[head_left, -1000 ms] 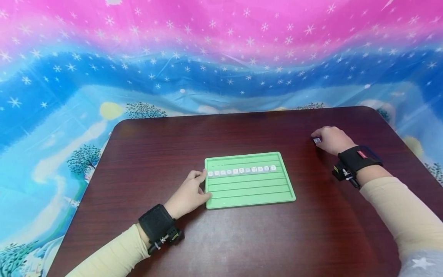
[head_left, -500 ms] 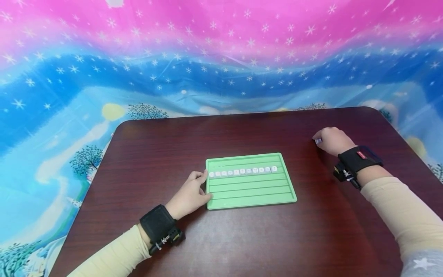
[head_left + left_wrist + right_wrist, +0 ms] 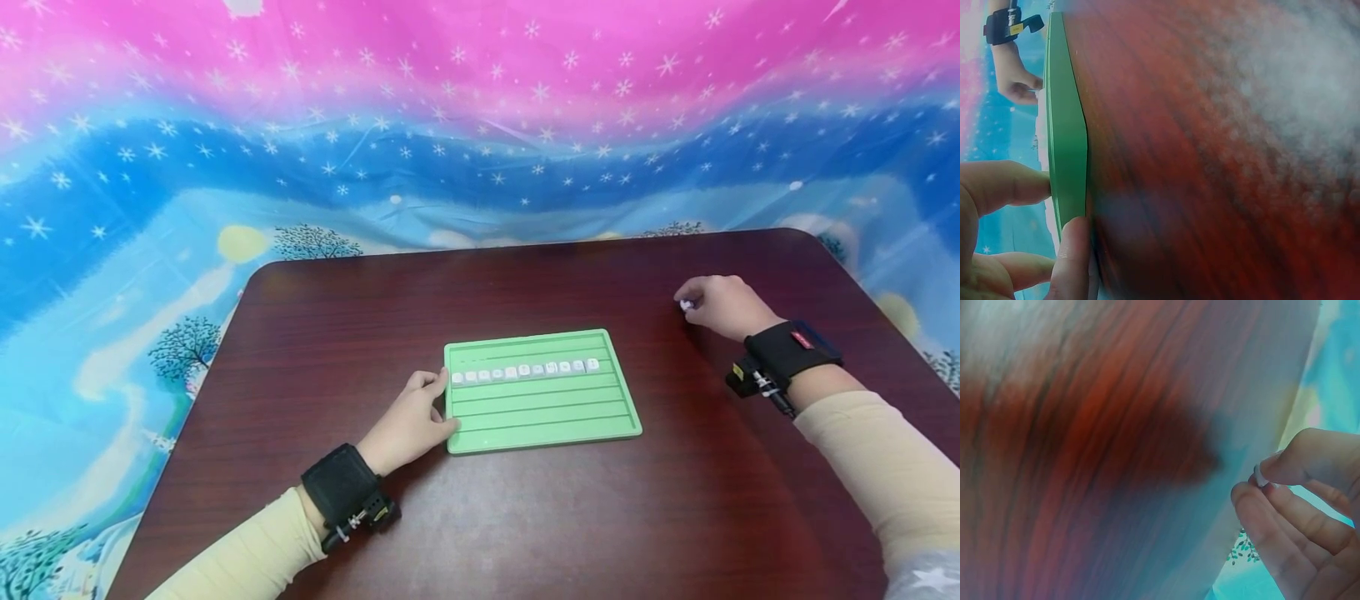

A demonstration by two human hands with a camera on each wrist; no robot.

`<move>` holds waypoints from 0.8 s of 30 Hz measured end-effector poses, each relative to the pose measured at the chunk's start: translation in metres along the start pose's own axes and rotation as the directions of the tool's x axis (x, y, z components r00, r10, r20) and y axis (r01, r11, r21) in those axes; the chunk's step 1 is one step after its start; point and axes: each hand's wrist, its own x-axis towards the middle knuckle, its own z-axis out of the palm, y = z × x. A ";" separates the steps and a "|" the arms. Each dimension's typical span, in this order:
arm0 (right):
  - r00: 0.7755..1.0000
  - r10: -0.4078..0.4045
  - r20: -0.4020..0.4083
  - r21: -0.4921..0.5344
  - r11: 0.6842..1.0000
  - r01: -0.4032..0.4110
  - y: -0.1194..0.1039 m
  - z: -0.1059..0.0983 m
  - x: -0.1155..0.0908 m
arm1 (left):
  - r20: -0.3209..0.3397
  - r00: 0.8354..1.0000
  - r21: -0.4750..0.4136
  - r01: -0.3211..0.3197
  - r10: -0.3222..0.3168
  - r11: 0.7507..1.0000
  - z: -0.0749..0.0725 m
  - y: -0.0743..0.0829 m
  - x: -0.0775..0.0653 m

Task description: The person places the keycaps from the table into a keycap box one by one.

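Observation:
In the head view, the left hand [image 3: 405, 423] grips the left edge of a green ridged tray [image 3: 543, 425]. The left wrist view shows its fingers [image 3: 1072, 256] at the tray's side wall and rim. A row of several small white keycaps [image 3: 525, 371] lies along one upper groove of the tray; their markings are too small to read. Over the far right of the table, the right hand [image 3: 727, 307] pinches one small white keycap [image 3: 686, 306] between thumb and fingers. Up close in the right wrist view, that keycap [image 3: 1260, 476] is mostly hidden by the fingertips.
A dark reddish-brown wooden table [image 3: 525, 533] with rounded far corners carries the tray. Behind it hangs a pink and blue snowflake cloth [image 3: 480, 125]. Black straps with small cameras sit on both wrists, such as the right strap [image 3: 793, 352].
The right hand stays in place while the keycap turns between its fingers, its white face now showing more. The right wrist has shifted slightly right. The left hand and tray have not moved.

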 end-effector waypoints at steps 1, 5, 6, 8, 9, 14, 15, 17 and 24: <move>1.000 -0.001 0.000 0.016 1.000 0.001 -0.001 -0.001 0.000 | -0.001 1.000 0.000 0.003 -0.003 1.000 0.000 0.000 0.000; 1.000 0.000 0.002 0.054 0.999 0.000 -0.002 -0.003 -0.002 | -0.007 1.000 0.003 -0.002 0.002 1.000 0.000 0.000 0.001; 1.000 0.003 0.002 0.060 0.998 -0.004 -0.002 -0.003 -0.003 | -0.009 1.000 0.003 0.001 -0.001 1.000 0.000 0.000 0.001; 1.000 0.010 0.010 0.076 0.997 -0.011 -0.002 -0.003 -0.004 | -0.011 1.000 0.003 0.004 -0.004 1.000 0.000 0.000 0.001; 1.000 0.014 0.013 0.084 0.996 -0.015 -0.002 -0.003 -0.005 | -0.012 1.000 0.002 0.004 -0.004 1.000 0.000 0.000 0.001; 1.000 0.011 0.021 0.126 0.992 -0.013 -0.003 0.001 -0.009 | -0.016 1.000 0.002 0.002 -0.002 1.000 0.000 -0.001 0.001; 1.000 0.008 0.022 0.134 0.991 -0.011 -0.004 0.001 -0.011 | -0.017 1.000 0.004 0.002 -0.002 1.000 0.000 -0.001 0.001; 1.000 0.002 0.027 0.147 0.989 -0.006 -0.005 0.003 -0.012 | -0.016 1.000 0.008 0.002 -0.002 1.000 0.000 0.000 0.001; 0.999 -0.009 0.037 0.182 0.983 0.002 -0.014 0.006 -0.016 | -0.009 1.000 0.012 -0.001 0.001 1.000 0.000 0.000 -0.001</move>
